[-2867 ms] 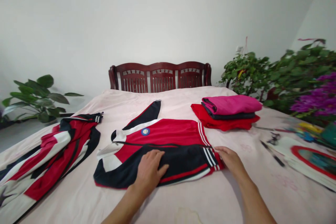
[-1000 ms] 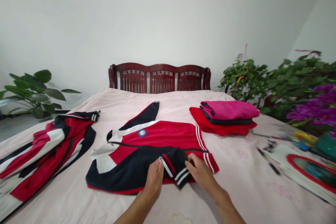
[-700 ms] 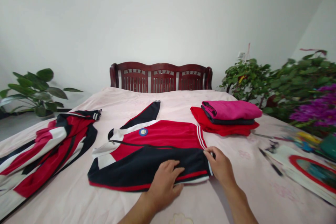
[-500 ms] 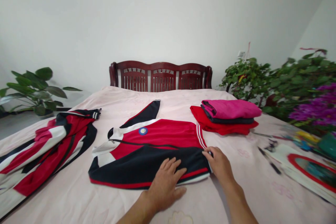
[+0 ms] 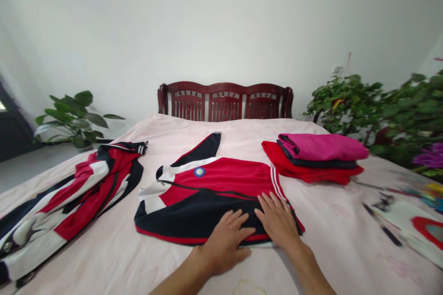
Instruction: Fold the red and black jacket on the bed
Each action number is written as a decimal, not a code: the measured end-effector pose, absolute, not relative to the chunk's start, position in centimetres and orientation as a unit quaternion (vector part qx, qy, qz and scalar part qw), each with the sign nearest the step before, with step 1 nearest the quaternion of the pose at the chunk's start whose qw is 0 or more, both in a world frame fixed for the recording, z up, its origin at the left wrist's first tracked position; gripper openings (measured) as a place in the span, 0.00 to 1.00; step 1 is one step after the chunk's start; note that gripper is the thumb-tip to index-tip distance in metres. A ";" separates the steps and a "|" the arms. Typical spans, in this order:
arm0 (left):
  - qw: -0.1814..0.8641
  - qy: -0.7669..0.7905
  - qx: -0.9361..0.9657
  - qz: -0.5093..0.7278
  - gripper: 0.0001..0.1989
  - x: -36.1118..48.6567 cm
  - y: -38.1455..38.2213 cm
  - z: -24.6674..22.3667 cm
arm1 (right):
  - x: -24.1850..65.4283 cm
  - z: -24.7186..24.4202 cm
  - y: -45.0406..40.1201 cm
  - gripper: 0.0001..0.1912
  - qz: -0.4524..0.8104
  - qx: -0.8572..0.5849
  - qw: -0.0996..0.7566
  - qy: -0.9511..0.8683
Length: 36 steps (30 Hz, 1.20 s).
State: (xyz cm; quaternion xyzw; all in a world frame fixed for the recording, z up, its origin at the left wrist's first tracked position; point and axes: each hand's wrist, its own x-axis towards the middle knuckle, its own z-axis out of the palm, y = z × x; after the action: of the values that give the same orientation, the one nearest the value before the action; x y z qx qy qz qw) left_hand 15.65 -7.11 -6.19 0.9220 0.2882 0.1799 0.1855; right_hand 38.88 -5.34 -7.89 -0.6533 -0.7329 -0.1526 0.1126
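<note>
Both grips, left hand (image 5: 224, 242) and right hand (image 5: 278, 222), are spread flat on the track jacket (image 5: 224, 173) laid on the bed (image 5: 339, 244), its likely soft, light fabric (image 5: 188, 214) best held at collar (image 5: 149, 191) and hem (image 5: 275, 182).

Soft, even light — faint shadows on the pale bedspread (image 5: 117, 258), blurred purple flowers (image 5: 431, 156) at the right edge.
</note>
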 end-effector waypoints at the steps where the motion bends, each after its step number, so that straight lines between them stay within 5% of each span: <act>1: 0.194 0.287 0.917 0.198 0.25 14.9 -7.1 -6.1 | 39.0 -8.0 -5.2 0.26 -0.152 -0.658 0.113 -0.729; 6: 0.172 0.319 0.888 0.283 0.26 7.6 -7.3 -5.0 | 39.3 -7.9 -4.9 0.24 -0.164 -0.660 0.137 -0.721; 16: 0.036 0.537 0.811 0.230 0.34 -11.1 -8.6 -4.2 | 39.4 -8.6 -4.5 0.22 -0.201 -0.654 0.138 -0.716; 36: -0.091 0.522 0.811 0.247 0.20 -11.8 -5.2 -5.8 | 39.2 -8.3 -4.9 0.22 -0.224 -0.635 0.162 -0.721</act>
State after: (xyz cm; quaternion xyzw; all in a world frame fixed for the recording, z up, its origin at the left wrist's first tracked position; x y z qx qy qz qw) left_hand -11.78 -5.19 -5.84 0.8110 0.5224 0.2471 -0.0913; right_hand 39.24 -4.90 -8.32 -0.6347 -0.7215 -0.2243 0.1622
